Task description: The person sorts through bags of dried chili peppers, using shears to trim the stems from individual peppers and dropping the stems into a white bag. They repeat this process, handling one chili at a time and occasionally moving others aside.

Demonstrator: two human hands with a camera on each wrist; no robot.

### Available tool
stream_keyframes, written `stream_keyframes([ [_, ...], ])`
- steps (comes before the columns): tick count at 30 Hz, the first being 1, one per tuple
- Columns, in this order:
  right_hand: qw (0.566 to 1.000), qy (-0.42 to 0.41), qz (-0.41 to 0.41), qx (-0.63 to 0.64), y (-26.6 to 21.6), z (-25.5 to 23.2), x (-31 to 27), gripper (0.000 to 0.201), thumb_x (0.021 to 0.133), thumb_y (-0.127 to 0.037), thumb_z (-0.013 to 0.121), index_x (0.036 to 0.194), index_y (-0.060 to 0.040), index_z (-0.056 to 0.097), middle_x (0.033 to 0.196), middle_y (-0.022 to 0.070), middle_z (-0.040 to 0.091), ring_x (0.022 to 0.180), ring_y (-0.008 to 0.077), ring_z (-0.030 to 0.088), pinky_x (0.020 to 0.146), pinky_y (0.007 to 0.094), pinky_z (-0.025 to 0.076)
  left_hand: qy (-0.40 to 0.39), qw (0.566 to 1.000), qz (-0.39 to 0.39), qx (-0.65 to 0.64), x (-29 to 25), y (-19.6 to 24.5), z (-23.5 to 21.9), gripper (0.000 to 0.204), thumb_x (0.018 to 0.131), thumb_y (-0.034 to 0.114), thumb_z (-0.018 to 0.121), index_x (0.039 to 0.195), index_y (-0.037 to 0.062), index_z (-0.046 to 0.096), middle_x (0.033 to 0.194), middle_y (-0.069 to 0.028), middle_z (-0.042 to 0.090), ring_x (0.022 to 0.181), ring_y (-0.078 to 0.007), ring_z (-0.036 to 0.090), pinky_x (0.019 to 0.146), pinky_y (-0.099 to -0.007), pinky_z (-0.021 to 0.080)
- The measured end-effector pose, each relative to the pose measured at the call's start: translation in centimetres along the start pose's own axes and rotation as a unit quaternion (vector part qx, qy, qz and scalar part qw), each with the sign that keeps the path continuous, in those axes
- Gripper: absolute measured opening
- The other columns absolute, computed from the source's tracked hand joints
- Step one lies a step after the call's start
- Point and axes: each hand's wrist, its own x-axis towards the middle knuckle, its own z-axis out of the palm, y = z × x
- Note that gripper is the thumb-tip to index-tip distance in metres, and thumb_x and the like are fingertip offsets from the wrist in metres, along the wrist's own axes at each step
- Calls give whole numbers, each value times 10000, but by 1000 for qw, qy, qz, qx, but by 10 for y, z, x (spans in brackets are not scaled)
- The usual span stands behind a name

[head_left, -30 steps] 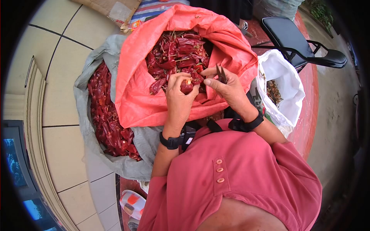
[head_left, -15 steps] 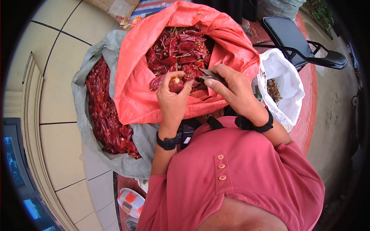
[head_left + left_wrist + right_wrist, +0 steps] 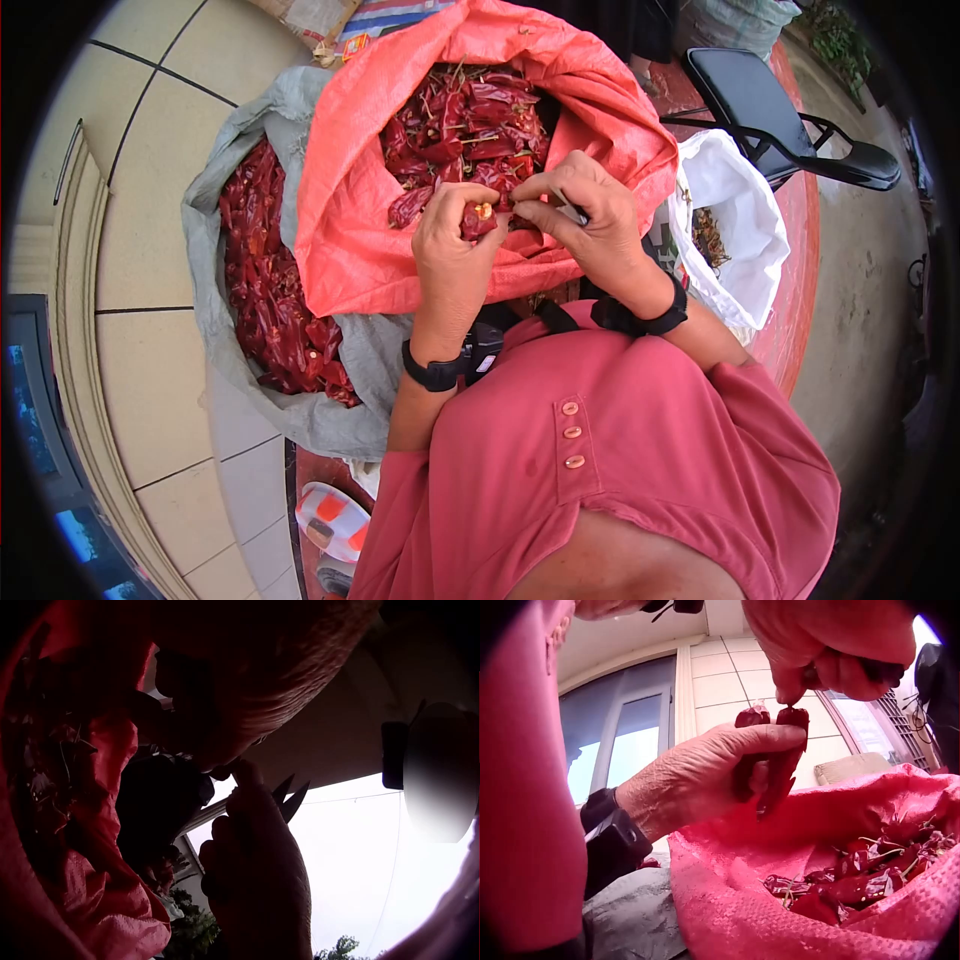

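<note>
Over the pink woven sack (image 3: 370, 260), my left hand (image 3: 450, 265) holds dried red chillies (image 3: 787, 761). In the right wrist view two of them stand side by side, cut ends or stems up, under the left thumb. My right hand (image 3: 600, 220) comes in from the right, and its thumb and forefinger pinch at the top of one chilli. That same hand also grips scissors (image 3: 293, 801), whose pointed blades stick out past its fingers in the left wrist view. Inside the sack lies a heap of dried chillies (image 3: 460, 120) with thin stems.
A grey sack (image 3: 350, 425) full of red chillies (image 3: 280, 300) stands at the left. To the right is a white bag (image 3: 750, 230) with stem scraps (image 3: 710, 238) in it, and behind that a black folding chair (image 3: 750, 100). A white and orange container (image 3: 333, 520) sits lower left.
The scissor blades, pointing toward the chillies half a second ago, are now tucked back in the right hand. Its thumb and forefinger have come to the chilli top. The left hand keeps its hold.
</note>
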Motion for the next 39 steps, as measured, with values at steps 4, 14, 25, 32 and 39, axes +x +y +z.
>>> stream_keyframes([
  [4,997,59,-54,8,4,10,4,244,729,-48,756,956,-102,684,844,50,594,763,191,615,615,303,493,-9,1000,-8,-10,-3,3,0,215,726,-40,714,899,9,597,891,-77,649,839,-182,632,779,-298,491],
  [14,986,54,-129,-85,5,0,-1,140,775,-64,692,887,-59,607,830,55,584,635,227,589,540,300,478,-67,991,-92,-76,-8,5,7,187,760,15,745,882,13,604,827,-47,657,778,-115,596,741,-269,480],
  [25,609,-14,425,669,29,11,-11,108,974,-155,534,944,-59,575,753,-33,498,534,19,358,453,186,280,-83,991,95,-44,-11,-4,11,214,726,14,755,828,33,568,799,-95,610,752,-271,610,674,-353,478],
  [32,820,80,308,475,6,-8,-4,178,985,-227,539,956,-60,593,723,-42,504,480,24,359,427,192,268,-35,996,53,-55,-16,-8,8,244,701,-43,755,864,21,586,925,-97,654,849,-222,635,762,-306,494],
  [39,955,274,102,-57,26,-78,-28,98,945,-93,596,974,-4,623,871,15,628,820,86,563,753,233,458,27,995,74,-67,-17,-3,-7,261,707,-94,720,894,30,587,999,-107,663,907,-213,634,814,-315,496],
])
